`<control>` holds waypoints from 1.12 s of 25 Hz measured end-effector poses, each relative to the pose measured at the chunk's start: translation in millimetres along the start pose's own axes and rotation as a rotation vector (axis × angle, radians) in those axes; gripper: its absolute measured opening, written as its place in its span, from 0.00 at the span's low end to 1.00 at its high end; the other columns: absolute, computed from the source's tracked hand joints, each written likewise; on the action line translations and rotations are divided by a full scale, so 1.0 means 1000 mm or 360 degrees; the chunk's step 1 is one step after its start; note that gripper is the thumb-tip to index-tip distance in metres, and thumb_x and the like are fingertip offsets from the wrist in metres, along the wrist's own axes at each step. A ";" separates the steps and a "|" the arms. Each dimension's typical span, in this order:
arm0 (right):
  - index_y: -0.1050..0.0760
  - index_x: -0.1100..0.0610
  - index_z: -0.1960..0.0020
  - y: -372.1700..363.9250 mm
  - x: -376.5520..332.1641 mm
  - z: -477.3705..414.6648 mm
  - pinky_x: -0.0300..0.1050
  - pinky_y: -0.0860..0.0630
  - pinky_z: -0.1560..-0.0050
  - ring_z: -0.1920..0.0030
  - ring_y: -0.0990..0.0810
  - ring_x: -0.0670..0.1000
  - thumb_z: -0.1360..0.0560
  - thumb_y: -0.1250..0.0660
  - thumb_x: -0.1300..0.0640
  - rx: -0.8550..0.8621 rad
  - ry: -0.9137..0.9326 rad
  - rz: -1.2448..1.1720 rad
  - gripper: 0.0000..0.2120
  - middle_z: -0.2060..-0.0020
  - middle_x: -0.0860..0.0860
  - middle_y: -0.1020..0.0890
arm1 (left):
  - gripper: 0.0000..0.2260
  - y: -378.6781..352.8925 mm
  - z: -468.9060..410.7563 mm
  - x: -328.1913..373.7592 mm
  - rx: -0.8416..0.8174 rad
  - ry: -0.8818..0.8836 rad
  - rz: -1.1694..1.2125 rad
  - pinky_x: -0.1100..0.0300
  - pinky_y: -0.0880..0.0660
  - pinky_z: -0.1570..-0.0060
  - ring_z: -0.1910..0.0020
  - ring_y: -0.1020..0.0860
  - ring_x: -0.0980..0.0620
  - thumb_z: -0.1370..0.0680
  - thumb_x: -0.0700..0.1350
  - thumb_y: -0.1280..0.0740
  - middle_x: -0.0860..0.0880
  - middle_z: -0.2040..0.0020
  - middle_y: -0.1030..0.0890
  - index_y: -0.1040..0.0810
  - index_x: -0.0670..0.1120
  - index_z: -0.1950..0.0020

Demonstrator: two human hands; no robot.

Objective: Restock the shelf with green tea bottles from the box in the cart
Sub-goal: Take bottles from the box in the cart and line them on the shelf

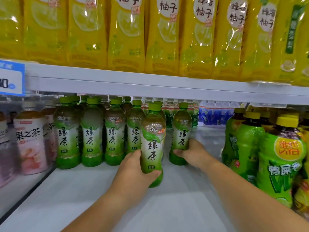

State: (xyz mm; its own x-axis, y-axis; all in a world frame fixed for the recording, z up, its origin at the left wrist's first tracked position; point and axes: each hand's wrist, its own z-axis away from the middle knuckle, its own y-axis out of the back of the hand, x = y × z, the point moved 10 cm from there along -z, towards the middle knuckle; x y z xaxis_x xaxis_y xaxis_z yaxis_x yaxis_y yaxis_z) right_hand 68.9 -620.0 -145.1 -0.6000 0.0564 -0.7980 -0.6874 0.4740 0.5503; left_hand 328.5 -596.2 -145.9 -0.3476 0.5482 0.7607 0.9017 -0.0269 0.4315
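Note:
My left hand (133, 169) grips the lower body of a green tea bottle (153, 141) with a green cap, held upright just above the white shelf (83, 190). My right hand (192, 152) grips the base of a second green tea bottle (181, 131), which stands on the shelf further back and to the right. To their left a row of several matching green tea bottles (91, 133) stands at the back, with more behind it. The box and the cart are out of view.
Pink-labelled tea bottles (31, 144) stand left of a black shelf divider (30, 190). Bright green bottles with yellow caps (275, 158) crowd the right side. The upper shelf's edge (150, 86) hangs low above the caps, carrying yellow drink packs (162, 36). Blue bottles (215, 114) show at the back.

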 end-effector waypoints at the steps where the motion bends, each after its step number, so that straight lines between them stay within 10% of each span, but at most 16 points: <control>1: 0.24 0.51 0.36 -0.002 0.000 -0.001 0.47 0.26 0.40 0.43 0.20 0.51 0.30 0.22 0.51 -0.0017 0.0038 -0.0029 0.24 0.41 0.50 0.17 | 0.20 -0.001 -0.002 -0.003 0.0007 0.0000 0.0041 0.55 0.21 0.43 0.47 0.20 0.59 0.31 0.50 0.19 0.55 0.44 0.19 0.21 0.56 0.43; 9: 0.21 0.53 0.38 -0.010 0.008 -0.001 0.30 0.24 0.58 0.50 0.18 0.44 0.28 0.23 0.54 0.0051 0.0194 -0.0383 0.19 0.49 0.48 0.16 | 0.19 -0.006 -0.007 -0.019 0.0061 0.0040 0.0219 0.74 0.26 0.59 0.54 0.21 0.69 0.35 0.48 0.16 0.60 0.50 0.18 0.20 0.59 0.51; 28: 0.26 0.50 0.33 0.027 -0.034 0.057 0.46 0.24 0.39 0.41 0.20 0.49 0.28 0.24 0.49 0.0021 0.0088 -0.0554 0.25 0.41 0.46 0.19 | 0.18 -0.004 -0.001 -0.004 0.0011 -0.0047 0.0199 0.72 0.24 0.55 0.53 0.21 0.65 0.38 0.53 0.19 0.58 0.49 0.22 0.18 0.56 0.51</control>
State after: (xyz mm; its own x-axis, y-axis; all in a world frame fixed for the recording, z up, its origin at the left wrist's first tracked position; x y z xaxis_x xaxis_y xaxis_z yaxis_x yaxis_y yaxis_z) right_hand 93.8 -559.5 -117.2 -0.3521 -0.1579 -0.9225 -0.8496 0.4676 0.2442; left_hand 325.7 -599.0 -150.2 -0.2247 0.5654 0.7936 0.9393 -0.0909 0.3308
